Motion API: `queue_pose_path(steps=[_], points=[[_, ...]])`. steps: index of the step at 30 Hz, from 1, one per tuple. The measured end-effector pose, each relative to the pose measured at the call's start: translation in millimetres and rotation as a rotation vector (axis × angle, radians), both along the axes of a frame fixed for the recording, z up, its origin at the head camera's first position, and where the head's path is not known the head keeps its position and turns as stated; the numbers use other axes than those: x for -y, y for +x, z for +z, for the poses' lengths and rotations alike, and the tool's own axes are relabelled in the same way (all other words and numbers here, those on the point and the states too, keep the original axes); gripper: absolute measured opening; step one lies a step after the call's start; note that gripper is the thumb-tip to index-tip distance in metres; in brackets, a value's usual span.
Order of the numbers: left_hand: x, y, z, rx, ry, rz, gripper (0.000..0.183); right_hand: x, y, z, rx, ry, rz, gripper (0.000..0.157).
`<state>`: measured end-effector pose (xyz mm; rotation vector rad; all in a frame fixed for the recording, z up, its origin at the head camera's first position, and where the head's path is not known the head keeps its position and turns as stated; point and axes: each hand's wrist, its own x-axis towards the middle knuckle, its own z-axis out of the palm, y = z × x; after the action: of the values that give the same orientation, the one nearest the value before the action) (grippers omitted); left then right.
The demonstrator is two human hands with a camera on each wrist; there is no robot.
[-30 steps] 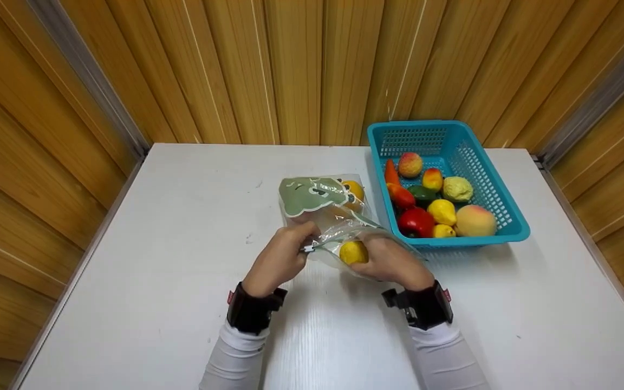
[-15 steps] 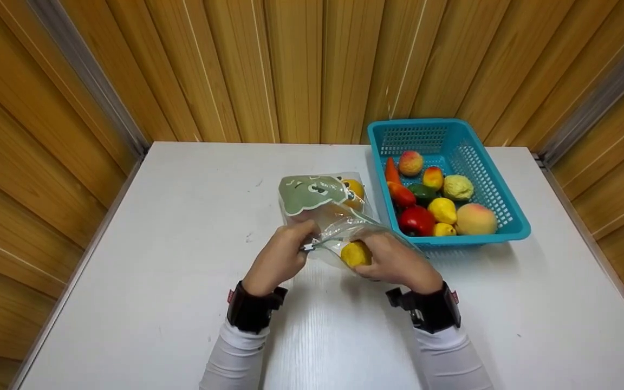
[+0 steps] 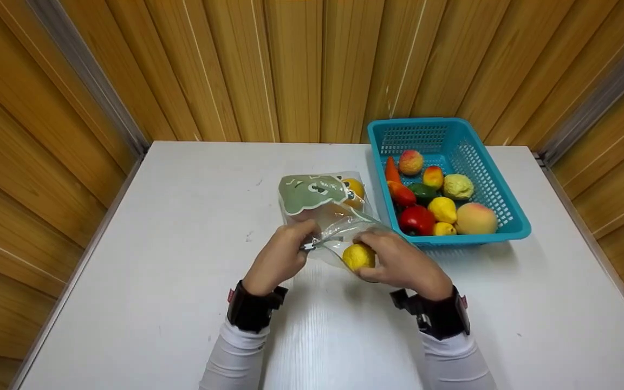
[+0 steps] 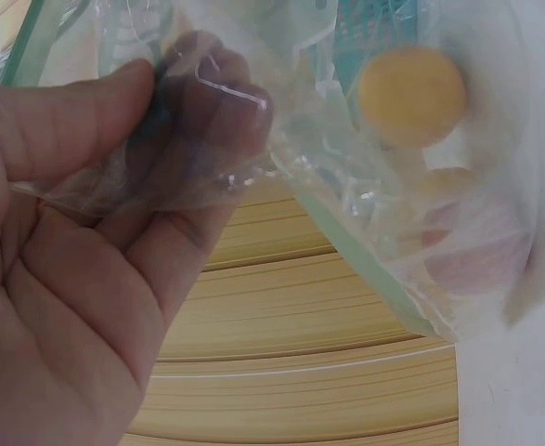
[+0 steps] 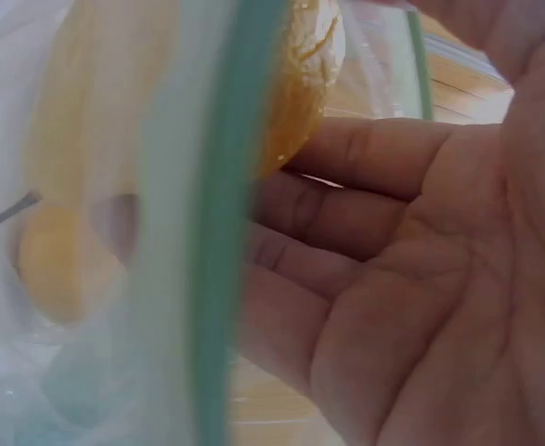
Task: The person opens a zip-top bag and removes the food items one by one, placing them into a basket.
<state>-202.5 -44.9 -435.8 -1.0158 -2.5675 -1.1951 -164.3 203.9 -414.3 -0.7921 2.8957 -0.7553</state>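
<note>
Wood-look panels [image 3: 290,70] back the bench [image 3: 193,227]. At frame centre, the left hand [image 3: 282,254] pinches the bag [image 3: 309,196] by its edge; the right hand [image 3: 401,262] grips the yellow fruit [image 3: 357,257] at its mouth. The film looks limp, slippery (best held at the rim); the fruit, probably light, firm.

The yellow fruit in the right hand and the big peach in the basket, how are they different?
The yellow fruit is in the right hand; the peach lies in the blue basket.
The yellow fruit's skin looks bumpy; the peach looks smoother.
The yellow fruit shows yellow; the peach is pale orange with a pinkish top.
Both look roundish.
</note>
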Motion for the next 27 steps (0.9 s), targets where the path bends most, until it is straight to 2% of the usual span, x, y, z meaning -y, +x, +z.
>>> queue_pose_path(steps=[6,13,27], points=[[0,0.2,0.0,-0.007,0.014,-0.005,0.034,-2,4.8,7.1,-0.005,-0.052,0.029,0.043],[0,1.0,0.9,0.005,0.020,-0.005,0.034,-7,11.6,15.9,-0.007,-0.091,0.030,0.048],[0,0.8,2.2,0.010,-0.012,0.008,0.036,-27,21.9,27.1,-0.100,-0.268,-0.005,0.046]])
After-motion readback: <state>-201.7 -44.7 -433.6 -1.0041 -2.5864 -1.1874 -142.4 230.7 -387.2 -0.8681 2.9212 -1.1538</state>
